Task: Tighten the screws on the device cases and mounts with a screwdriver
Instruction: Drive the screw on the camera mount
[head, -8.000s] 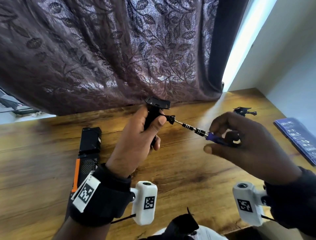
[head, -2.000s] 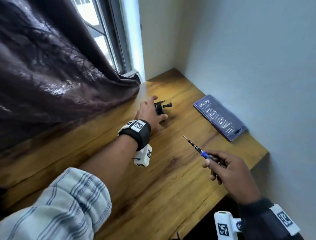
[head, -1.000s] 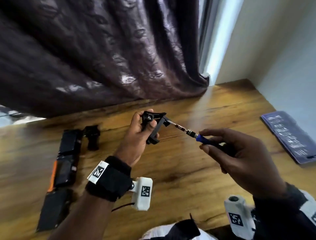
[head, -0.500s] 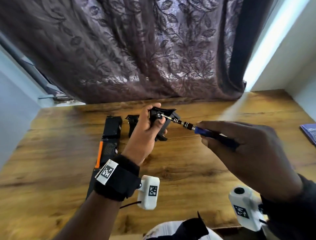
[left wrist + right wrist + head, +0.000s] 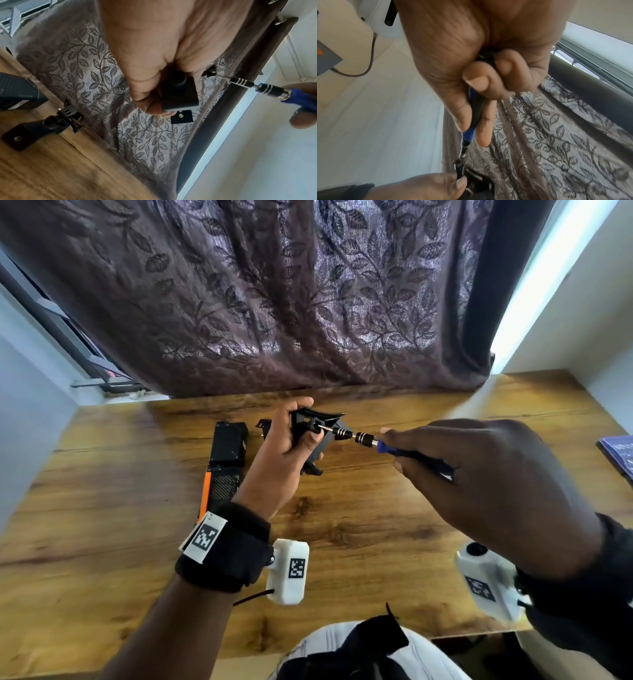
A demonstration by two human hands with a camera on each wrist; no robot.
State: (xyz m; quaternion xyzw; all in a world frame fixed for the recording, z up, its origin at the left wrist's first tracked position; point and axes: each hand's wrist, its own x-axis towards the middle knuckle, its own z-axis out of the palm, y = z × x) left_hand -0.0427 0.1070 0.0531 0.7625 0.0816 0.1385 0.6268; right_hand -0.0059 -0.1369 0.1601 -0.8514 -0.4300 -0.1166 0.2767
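My left hand (image 5: 301,429) grips a small black mount (image 5: 330,436) and holds it above the wooden table (image 5: 342,525). The thumb presses beside the mount's screw. My right hand (image 5: 394,451) pinches a blue-handled screwdriver (image 5: 366,440), and its thin bit sits on that screw. In the left wrist view the mount (image 5: 180,94) sits under my curled fingers, and the screwdriver (image 5: 267,89) comes in from the right. The right wrist view shows my fingers wrapped round the screwdriver's handle (image 5: 470,131), its bit reaching down to the mount.
Black device cases with an orange strip (image 5: 226,460) lie in a row on the left of the table. A second black mount (image 5: 42,125) lies beside them near the curtain (image 5: 274,302). A blue booklet (image 5: 620,457) lies at the table's right edge.
Two seconds ago my left hand took this mount from the far right corner, then brought it to the middle. Over the last half second the bit stays at the screw.
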